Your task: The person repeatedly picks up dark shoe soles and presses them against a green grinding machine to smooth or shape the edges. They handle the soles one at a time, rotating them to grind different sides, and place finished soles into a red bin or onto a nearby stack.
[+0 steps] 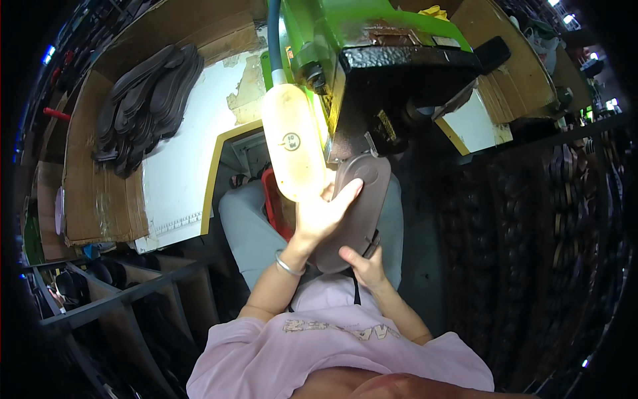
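Observation:
A grey-brown shoe sole [359, 213] is held lengthwise in front of my lap, its far end right under the black head of a green machine [405, 80]. My left hand [323, 216] grips the sole's left side, thumb lying across its upper face. At the near right edge, my right hand [367, 266] pinches the sole with the thumb on top; its other fingers are hidden below. A small dark metal piece [372, 243] shows beside that hand, and I cannot make out its kind. Bright lamplight washes out part of my left hand.
A glowing lamp [290, 143] hangs just left of the sole. On the white tabletop [176, 173], a cardboard box [100, 206] contains a pile of dark soles [149, 100]. Racks of dark soles [512, 246] stand at the right, and a divided shelf [126, 299] at the lower left.

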The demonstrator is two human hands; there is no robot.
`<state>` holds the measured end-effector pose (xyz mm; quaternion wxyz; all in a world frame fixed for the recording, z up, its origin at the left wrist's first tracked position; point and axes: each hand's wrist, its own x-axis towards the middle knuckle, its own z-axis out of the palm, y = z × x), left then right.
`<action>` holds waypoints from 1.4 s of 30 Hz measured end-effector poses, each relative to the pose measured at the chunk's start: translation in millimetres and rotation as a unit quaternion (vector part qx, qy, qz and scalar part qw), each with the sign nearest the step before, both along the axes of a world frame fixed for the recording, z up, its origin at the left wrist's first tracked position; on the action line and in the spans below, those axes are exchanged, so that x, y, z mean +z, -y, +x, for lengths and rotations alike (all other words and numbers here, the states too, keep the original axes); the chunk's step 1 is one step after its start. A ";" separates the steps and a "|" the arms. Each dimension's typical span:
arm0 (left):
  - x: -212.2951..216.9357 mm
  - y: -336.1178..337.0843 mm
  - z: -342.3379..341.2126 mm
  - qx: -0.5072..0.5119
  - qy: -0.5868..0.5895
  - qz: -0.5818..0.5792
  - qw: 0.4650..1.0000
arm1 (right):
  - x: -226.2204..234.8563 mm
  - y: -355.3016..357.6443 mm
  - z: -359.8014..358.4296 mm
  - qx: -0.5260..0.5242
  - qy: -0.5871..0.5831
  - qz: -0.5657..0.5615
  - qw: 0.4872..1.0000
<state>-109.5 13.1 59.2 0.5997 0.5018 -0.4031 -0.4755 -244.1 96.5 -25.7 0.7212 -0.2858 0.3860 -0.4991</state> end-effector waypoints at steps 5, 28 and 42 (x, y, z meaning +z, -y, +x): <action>-38.3 -19.9 -5.9 0.065 -0.029 0.001 0.997 | 0.1 -6.0 -29.8 0.001 -0.035 -0.001 0.999; -34.2 -24.6 29.1 0.048 -0.065 -0.037 0.996 | 35.5 136.0 -83.5 -0.130 0.005 -0.084 0.988; -51.3 -21.9 19.1 0.194 -0.185 -0.107 0.957 | 71.4 149.7 -68.4 -0.102 -0.090 -0.091 0.987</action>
